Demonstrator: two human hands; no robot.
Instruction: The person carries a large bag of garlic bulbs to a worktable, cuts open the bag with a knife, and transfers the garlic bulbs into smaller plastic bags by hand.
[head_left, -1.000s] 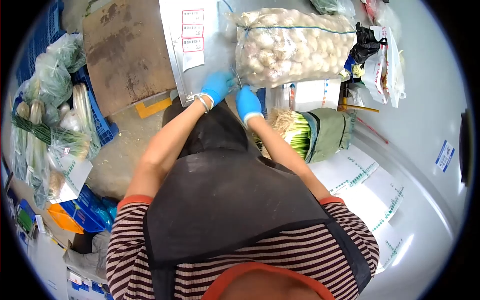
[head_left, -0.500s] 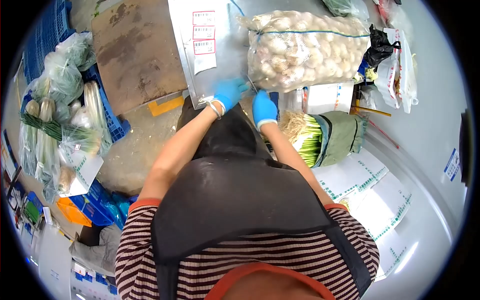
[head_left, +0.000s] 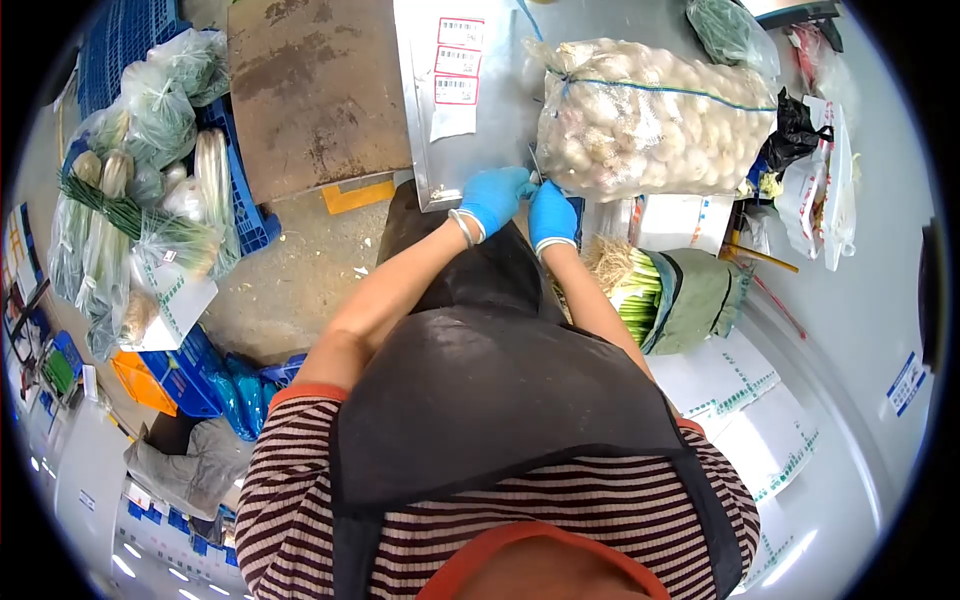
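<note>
Both my hands wear blue gloves and are close together at the near edge of a metal table (head_left: 500,110). My right hand (head_left: 553,215) is closed around a thin, blade-like metal tool (head_left: 535,160), which points up past the fingers; its exact kind is too small to make out. Beside it, my left hand (head_left: 494,200) has its fingers drawn together next to the blade, and what they hold is hidden. Just beyond my right hand lies a large clear mesh bag of garlic bulbs (head_left: 650,130), tied with blue string. A strip of barcode labels (head_left: 457,75) lies on the table.
Bagged vegetables (head_left: 165,110) and blue crates (head_left: 225,160) stand at left, near a stained brown board (head_left: 310,100). On the right are wrapped green stalks (head_left: 640,300), a black plastic bag (head_left: 795,130) and white boxes (head_left: 715,370).
The view has shifted, so the table and garlic bag appear farther right and slightly lower. My hands have drawn closer together, with the left fingers now by the blade.
</note>
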